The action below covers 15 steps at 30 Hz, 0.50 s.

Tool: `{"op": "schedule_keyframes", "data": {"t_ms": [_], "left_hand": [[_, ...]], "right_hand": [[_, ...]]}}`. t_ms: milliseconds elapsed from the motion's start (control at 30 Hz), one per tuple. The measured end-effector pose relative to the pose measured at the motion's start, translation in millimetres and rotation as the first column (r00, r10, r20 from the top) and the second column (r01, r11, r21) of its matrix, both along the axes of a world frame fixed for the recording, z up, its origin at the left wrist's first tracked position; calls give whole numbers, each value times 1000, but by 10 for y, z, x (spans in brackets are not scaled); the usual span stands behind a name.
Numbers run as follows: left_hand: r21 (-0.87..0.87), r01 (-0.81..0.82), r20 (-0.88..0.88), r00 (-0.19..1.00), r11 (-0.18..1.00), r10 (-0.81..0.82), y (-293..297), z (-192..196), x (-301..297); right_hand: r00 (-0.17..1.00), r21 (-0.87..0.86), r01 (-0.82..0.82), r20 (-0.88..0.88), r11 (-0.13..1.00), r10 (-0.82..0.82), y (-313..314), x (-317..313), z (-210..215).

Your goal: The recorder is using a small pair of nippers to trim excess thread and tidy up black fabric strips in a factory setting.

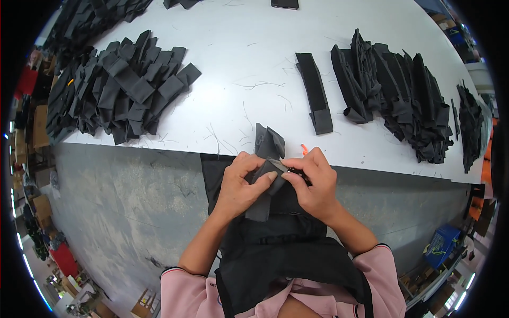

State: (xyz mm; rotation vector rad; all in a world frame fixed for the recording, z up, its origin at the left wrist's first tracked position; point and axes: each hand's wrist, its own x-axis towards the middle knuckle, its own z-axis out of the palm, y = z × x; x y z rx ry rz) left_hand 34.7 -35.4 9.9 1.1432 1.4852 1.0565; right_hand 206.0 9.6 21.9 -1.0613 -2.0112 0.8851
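At the table's near edge, my left hand [241, 184] pinches a black fabric strip [258, 209] between thumb and fingers. One end of the strip rests over the table edge and the other hangs down in front of my black apron. My right hand [314, 183] is closed around small thread snips [278, 165], whose metal blades lie against the strip beside my left thumb. The handle is mostly hidden in my fingers. A bit of orange [304, 149] sticks up beside my right index finger.
The white table [228, 63] carries loose thread ends. A single black strip [314, 93] lies right of centre. Heaps of black strips sit at left [127, 85] and right [408, 100], with a smaller bundle [469, 127] at the far right. A dark phone-like object [284, 3] lies at the far edge.
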Motion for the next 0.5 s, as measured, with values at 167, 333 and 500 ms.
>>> {"op": "schedule_keyframes", "data": {"t_ms": [167,333,500], "left_hand": [[-9,-2,-4,1000,1000,2,5,11,14],[1,0,-18,1000,1000,0,7,18,18],[-89,-76,136,987,993,88,-34,-61,4]], "right_hand": [[997,-78,65,-35,995,-68,-21,51,38],[999,71,35,23,997,-36,-7,-59,14],[998,95,62,3,994,-62,-22,7,32]]}}
